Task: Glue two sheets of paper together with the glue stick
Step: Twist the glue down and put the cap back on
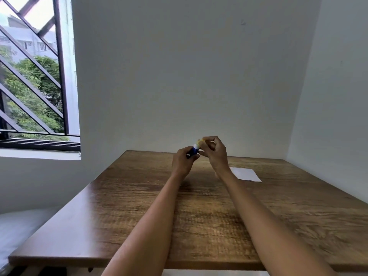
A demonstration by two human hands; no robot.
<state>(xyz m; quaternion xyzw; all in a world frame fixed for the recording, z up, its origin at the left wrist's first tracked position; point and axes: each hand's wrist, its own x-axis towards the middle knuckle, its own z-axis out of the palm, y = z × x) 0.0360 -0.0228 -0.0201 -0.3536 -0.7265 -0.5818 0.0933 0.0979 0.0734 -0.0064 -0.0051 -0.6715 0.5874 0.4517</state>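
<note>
Both my arms reach out over the far part of a wooden table (139,206). My left hand (183,161) grips the blue and white body of a glue stick (194,150), held tilted above the table. My right hand (214,153) pinches the yellow cap (200,142) at the stick's upper end. Whether the cap is on or just off the stick I cannot tell. White paper (247,174) lies flat on the table to the right of my right wrist, partly hidden by it; how many sheets it is I cannot tell.
The table stands in a corner, with white walls behind it and to its right. A barred window (35,76) is at the left, with trees outside. Something pale and soft lies low at the left (18,232), beside the table's edge.
</note>
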